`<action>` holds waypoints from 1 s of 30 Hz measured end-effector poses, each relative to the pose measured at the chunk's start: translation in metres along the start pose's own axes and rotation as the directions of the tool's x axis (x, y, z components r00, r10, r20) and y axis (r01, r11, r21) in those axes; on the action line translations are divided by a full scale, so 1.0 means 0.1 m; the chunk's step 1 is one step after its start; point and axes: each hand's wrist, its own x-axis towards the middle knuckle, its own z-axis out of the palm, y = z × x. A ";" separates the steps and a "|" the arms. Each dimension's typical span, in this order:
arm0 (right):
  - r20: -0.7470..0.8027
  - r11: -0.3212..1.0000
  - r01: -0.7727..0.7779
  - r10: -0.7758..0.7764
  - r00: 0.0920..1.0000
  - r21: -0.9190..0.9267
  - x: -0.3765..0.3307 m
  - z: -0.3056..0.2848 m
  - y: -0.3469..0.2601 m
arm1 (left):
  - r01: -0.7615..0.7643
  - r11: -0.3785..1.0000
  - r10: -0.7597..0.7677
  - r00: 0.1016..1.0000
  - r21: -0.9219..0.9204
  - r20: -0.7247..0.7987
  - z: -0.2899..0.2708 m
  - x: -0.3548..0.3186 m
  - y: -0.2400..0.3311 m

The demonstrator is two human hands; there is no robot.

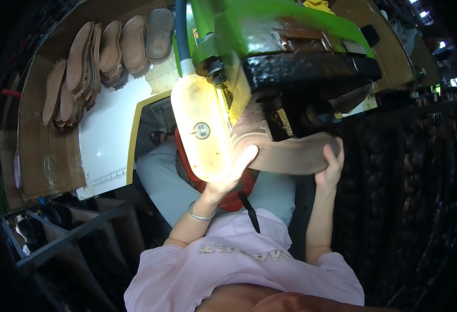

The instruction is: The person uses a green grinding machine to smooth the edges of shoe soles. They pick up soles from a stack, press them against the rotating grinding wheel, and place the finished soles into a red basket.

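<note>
Between my hands is a brown shoe sole, its long side turned toward me. My left hand grips its left end, with the thumb on the near face and part of the hand behind a lit oval lamp. At the other end, my right hand is closed on the sole with the fingertips on its face. The sole's upper edge lies right under the dark working parts of a green machine. Whether it touches them I cannot tell.
Several brown soles with ragged edges lean in a cardboard tray on the white table at the left. A grey metal rack stands at the lower left. Dark racks fill the right side. A blue-grey hose rises above the lamp.
</note>
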 end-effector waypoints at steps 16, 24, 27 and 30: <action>0.474 0.982 -0.076 -0.015 0.880 0.172 0.42 0.79 0.30 | 0.009 0.982 -0.022 0.998 -0.188 -0.065 -0.87 -0.20 0.17; 0.410 0.995 -0.096 0.078 0.909 0.023 -0.05 1.19 0.40 | 0.115 0.971 -0.167 0.954 -0.210 -0.248 -1.23 -0.69 0.09; 0.484 0.998 -0.050 0.066 0.872 -0.046 -0.11 1.31 0.46 | 0.174 0.905 -0.301 0.906 -0.389 -0.297 -1.22 -0.94 -0.01; 0.592 0.996 0.041 0.016 0.806 -0.083 -0.06 1.38 0.47 | 0.337 0.854 -0.399 0.913 -0.396 -0.084 -1.24 -1.15 -0.18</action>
